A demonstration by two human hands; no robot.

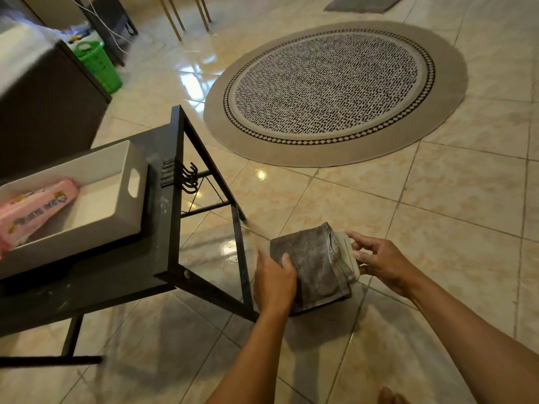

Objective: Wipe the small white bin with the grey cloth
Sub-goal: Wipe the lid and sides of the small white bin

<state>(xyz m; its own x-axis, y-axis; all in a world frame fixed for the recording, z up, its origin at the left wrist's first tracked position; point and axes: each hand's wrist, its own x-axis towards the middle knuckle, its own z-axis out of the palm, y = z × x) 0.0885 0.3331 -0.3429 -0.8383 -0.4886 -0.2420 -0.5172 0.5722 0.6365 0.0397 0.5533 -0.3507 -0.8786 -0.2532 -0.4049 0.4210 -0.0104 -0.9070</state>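
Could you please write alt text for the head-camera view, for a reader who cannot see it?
Two hands hold a small white bin above a tiled floor: the left hand presses a grey cloth over it, the right hand grips its end. A black table at left carries a white tray.

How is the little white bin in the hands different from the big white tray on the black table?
The small white bin is held in the air and mostly covered by the grey cloth; the large white tray rests uncovered on the black table. The tray holds a pink packet; the bin's inside is hidden. Both are white.
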